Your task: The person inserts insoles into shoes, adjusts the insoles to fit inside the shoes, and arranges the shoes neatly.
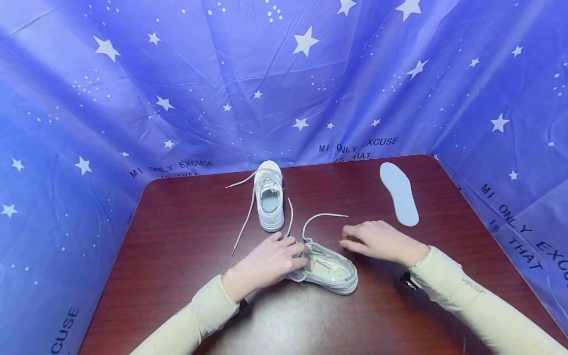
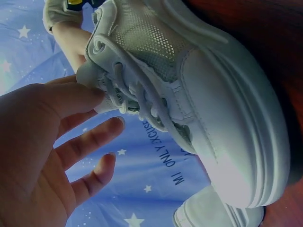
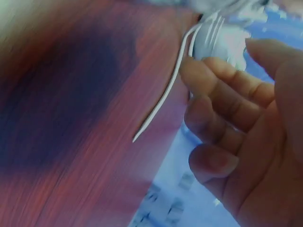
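Observation:
A white lace-up sneaker (image 1: 336, 285) lies on the table with its opening up and its toe under my left hand (image 1: 272, 261). My left thumb and index finger pinch the shoe's tongue (image 2: 111, 94), while the other fingers spread loosely below. Inside the sneaker, the bare inner sole (image 1: 328, 270) shows without an insole. To the right of its heel, my right hand (image 1: 381, 240) hovers with loosely bent fingers and holds nothing. One loose shoelace (image 3: 163, 99) curves over the table near the right fingertips, apart from them.
Farther back stands a second white sneaker (image 1: 271, 221), a grey insole inside and its laces trailing left. A light grey insole (image 1: 399, 195) lies flat at the back right. Blue star-patterned cloth (image 1: 248, 74) hangs around the dark red wooden table (image 1: 177, 222).

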A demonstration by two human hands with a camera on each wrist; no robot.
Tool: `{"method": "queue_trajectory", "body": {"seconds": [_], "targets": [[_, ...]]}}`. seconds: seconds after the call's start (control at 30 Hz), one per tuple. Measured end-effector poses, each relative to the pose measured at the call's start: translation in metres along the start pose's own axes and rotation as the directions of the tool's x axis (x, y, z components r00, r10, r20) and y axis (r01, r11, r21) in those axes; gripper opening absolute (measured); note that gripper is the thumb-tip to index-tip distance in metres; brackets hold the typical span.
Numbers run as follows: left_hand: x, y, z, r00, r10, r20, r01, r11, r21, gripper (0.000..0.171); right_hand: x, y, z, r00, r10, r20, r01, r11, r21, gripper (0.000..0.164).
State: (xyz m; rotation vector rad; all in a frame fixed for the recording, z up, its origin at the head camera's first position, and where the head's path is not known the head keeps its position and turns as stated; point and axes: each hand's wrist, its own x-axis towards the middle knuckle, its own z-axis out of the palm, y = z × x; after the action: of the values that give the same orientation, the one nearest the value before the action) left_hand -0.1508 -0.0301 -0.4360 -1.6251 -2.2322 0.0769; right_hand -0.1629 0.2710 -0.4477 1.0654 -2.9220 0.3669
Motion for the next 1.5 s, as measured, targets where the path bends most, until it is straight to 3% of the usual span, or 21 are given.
{"method": "queue_trajectory", "body": {"seconds": [0.27,0.47,0.73,0.97,1.17,1.4,1.5], "targets": [[-0.001,0.001,0.001,1.000,-0.017,0.002,0.017,1.000,-0.021,0.016,-0.006,0.049,-0.005,0.983,0.180,-0.029,-0.182,0.978,-0.098,0.013],[-0.002,0.003,0.002,1.000,-0.018,-0.006,0.018,1.000,-0.003,0.014,-0.011,0.082,-0.009,0.947,0.319,-0.024,-0.320,0.938,-0.135,0.020],[-0.005,0.005,0.004,1.000,-0.017,-0.015,0.017,1.000,-0.007,0.014,-0.014,0.128,-0.002,0.851,0.525,-0.012,-0.522,0.844,-0.125,0.037],[-0.006,0.006,0.006,1.000,-0.015,-0.018,0.015,1.000,-0.016,0.016,-0.009,0.153,0.000,0.774,0.631,-0.060,-0.633,0.768,-0.094,0.048],[-0.006,0.005,0.006,1.000,-0.015,-0.018,0.014,1.000,-0.021,0.017,-0.004,0.167,0.001,0.714,0.696,-0.076,-0.700,0.708,-0.095,0.071],[-0.005,0.004,0.005,1.000,-0.018,-0.013,0.017,1.000,-0.020,0.016,0.002,0.175,0.002,0.589,0.806,-0.054,-0.807,0.583,-0.099,0.105],[-0.004,0.004,0.005,1.000,-0.022,-0.011,0.022,1.000,-0.018,0.015,0.005,0.176,0.000,0.571,0.820,-0.048,-0.819,0.565,-0.101,0.108]]}}
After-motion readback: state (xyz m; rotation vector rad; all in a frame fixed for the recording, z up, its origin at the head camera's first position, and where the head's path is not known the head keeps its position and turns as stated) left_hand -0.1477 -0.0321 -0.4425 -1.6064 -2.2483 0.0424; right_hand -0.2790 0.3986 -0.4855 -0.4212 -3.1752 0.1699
